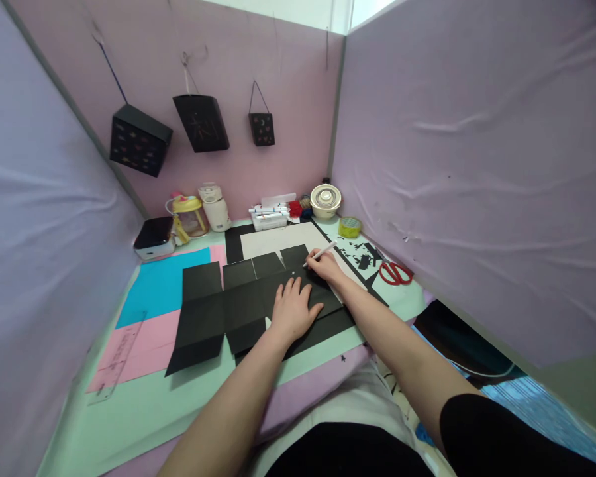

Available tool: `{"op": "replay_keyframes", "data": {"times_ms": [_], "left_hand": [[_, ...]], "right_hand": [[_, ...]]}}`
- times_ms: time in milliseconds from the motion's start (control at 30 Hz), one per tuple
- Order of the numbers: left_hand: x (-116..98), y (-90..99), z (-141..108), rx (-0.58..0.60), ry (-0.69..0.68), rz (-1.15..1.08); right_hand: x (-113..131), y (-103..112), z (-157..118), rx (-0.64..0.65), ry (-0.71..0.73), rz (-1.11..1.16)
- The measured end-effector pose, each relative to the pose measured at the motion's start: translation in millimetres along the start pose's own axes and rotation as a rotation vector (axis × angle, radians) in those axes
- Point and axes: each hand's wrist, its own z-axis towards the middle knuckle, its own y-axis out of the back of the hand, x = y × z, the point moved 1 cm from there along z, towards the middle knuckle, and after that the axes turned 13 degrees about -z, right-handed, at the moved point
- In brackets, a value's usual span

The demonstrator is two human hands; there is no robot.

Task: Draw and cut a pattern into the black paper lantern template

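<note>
The black paper [248, 301] lies directly beneath my left hand [294, 310], which is spread flat on it near its right-hand part, fingers extended and grasping nothing. The sheet is creased and divided into flaps, and extends leftward, well beyond my fingertips. My right hand [322, 265] is closed around a slender white pen-like tool [328, 250], its tip down at the paper's far right section; whether the tip touches, I cannot tell. The pale green tabletop [144, 417] bears, at left, a blue sheet [153, 288] and a pink sheet [153, 348] with a clear ruler [119, 361] on it. At right I note black scraps [363, 258], red-handled scissors [396, 273] just beside them, and a yellow tape roll [349, 228]. Three black boxes [142, 140] hang against the pink partition [288, 46]; a lavender partition [477, 132] stands to the right.
</note>
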Motion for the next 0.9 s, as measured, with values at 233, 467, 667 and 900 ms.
{"op": "replay_keyframes", "data": {"times_ms": [233, 467, 667, 900], "left_hand": [[-0.7, 0.4, -0.2, 0.001, 0.001, 0.007], [-1.3, 0.4, -0.3, 0.001, 0.002, 0.006], [-1.9, 1.3, -0.5, 0.004, 0.002, 0.007], [-0.7, -0.3, 0.4, -0.006, -0.004, 0.013]], "right_hand": [[0.7, 0.9, -0.1, 0.01, -0.002, -0.008], [1.9, 1.3, -0.6, 0.011, 0.007, -0.025], [2.6, 1.9, -0.7, 0.013, 0.01, -0.03], [3.7, 1.8, -1.1, 0.031, 0.016, -0.022]]}}
